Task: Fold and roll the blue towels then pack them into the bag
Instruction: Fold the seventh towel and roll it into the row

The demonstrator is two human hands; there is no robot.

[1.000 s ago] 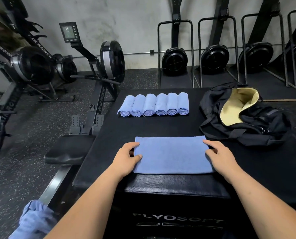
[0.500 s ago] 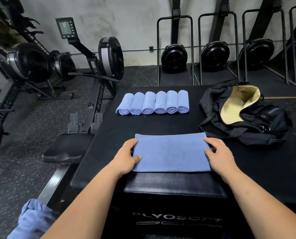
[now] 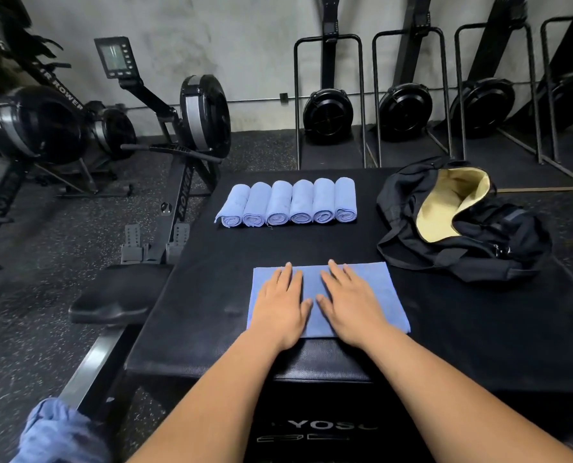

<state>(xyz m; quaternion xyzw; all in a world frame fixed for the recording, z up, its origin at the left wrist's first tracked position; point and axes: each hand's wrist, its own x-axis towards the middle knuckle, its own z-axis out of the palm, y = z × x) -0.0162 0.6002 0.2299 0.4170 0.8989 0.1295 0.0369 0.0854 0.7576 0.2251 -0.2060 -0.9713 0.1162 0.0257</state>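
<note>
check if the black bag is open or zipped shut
Open. The black bag gapes at its top, with the yellow lining exposed; no towel shows inside.

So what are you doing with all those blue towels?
A person is flattening a folded blue towel on the black box, left hand and right hand both pressed flat on it. Six rolled towels sit in a row behind it. The black bag lies open to the right, with no towels visible inside.

A flat towel (image 3: pixel 390 295) is laid near the worktop's (image 3: pixel 478 329) front edge, with left hand (image 3: pixel 280 309) and right hand (image 3: pixel 350 305) placed on it. Rolled towels (image 3: pixel 290 203) are lined up behind it. The bag (image 3: pixel 478 248) is set to their right.
</note>
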